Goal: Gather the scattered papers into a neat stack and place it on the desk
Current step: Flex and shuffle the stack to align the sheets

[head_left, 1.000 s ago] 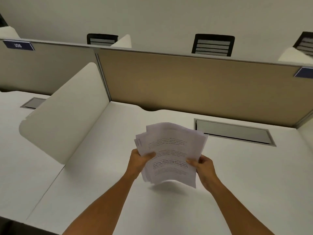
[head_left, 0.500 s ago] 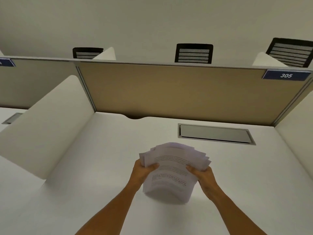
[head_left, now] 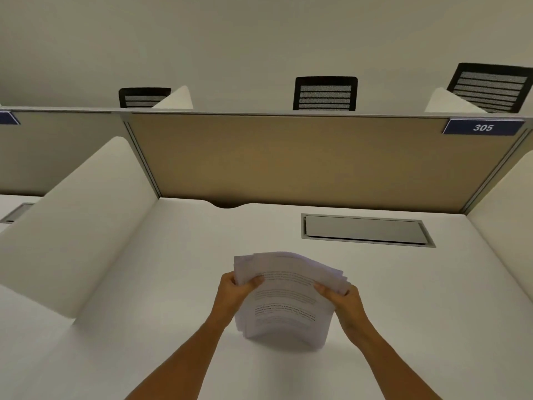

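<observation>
A bundle of printed white papers [head_left: 285, 301] stands nearly upright on the white desk [head_left: 144, 327], its lower edge bowed against the desktop. The sheets are fanned unevenly at the top. My left hand [head_left: 233, 295] grips the bundle's left edge, thumb on the front sheet. My right hand [head_left: 344, 303] grips the right edge the same way. Both forearms reach in from the bottom of the view.
A tan partition panel [head_left: 302, 160] closes the back of the desk, with a "305" sign [head_left: 483, 127] at its right end. A grey cable hatch [head_left: 364, 230] lies behind the papers. White side dividers [head_left: 75, 226] flank the desk. Black chair backs [head_left: 324, 93] show beyond.
The bundle came down from mid-air until its lower edge met the desk and bowed. Both hands kept their grip on its sides. The camera swung right.
</observation>
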The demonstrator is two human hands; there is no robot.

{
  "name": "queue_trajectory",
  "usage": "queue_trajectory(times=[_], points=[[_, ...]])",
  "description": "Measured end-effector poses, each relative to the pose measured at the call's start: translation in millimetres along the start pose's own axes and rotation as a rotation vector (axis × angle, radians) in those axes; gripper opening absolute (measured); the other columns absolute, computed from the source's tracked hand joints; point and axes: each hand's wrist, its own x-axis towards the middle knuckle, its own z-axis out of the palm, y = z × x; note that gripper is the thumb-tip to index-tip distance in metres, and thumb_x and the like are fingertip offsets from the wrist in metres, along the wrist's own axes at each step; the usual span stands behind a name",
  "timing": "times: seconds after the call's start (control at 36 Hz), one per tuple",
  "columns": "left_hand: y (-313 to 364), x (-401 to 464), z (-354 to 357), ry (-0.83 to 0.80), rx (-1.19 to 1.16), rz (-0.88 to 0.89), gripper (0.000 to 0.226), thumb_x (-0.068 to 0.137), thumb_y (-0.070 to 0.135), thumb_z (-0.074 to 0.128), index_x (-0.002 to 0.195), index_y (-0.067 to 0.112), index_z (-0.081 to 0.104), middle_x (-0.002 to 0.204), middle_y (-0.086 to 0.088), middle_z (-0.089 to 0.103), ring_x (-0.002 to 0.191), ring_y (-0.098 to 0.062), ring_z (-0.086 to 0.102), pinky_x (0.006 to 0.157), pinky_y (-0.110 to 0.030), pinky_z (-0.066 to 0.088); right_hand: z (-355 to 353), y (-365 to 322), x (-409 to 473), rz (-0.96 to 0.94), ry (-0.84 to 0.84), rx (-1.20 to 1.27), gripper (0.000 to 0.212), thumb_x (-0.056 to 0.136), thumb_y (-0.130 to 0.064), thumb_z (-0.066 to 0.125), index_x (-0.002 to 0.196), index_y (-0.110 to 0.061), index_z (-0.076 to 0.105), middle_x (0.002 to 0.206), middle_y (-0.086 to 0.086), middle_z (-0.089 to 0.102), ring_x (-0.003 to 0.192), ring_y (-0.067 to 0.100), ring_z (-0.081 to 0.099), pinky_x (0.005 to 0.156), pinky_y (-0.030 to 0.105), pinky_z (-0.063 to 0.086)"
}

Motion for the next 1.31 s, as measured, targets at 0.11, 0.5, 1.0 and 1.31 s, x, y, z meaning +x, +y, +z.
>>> queue_trajectory(times=[0.11,0.5,1.0,1.31], points=[[-8,-4,1,-0.065,-0.009,-0.020,0.042,0.067,0.039,0.082,0.105,0.022,0.074,0.098,0.000,0.078,0.089,-0.022,0.074,0.077,-0.043,0.063,2,13,-1,0.056,-0.029,-0.044,0.052,0.065,-0.032,0.085,0.114,-0.023,0.071,0.106,0.006,0.076,0.099,0.028,0.071,0.084,0.048,0.061],[-19,-8,7,0.052,-0.030,-0.026,0.045,0.067,0.039,0.082,0.108,0.022,0.070,0.098,0.001,0.076,0.088,-0.022,0.074,0.076,-0.041,0.063,-4,14,5,0.043,-0.005,-0.143,0.058,0.059,-0.042,0.085,0.111,-0.020,0.071,0.099,0.000,0.078,0.092,0.020,0.073,0.073,0.033,0.062],[-3,-7,21,0.093,-0.077,0.017,0.027,0.076,0.022,0.083,0.101,0.019,0.072,0.089,0.002,0.077,0.082,-0.014,0.073,0.063,-0.021,0.057,-8,6,1,0.012,0.101,-0.068,0.024,0.083,-0.016,0.077,0.106,-0.019,0.074,0.094,-0.002,0.078,0.084,0.010,0.073,0.064,0.020,0.057],[-3,-6,27,0.017,-0.034,0.037,0.040,0.072,0.029,0.084,0.108,0.022,0.068,0.092,0.001,0.077,0.084,-0.018,0.074,0.065,-0.028,0.061,-2,10,8,0.032,0.121,-0.146,0.012,0.092,-0.025,0.067,0.101,-0.020,0.072,0.093,-0.001,0.078,0.088,0.022,0.072,0.065,0.023,0.057]])
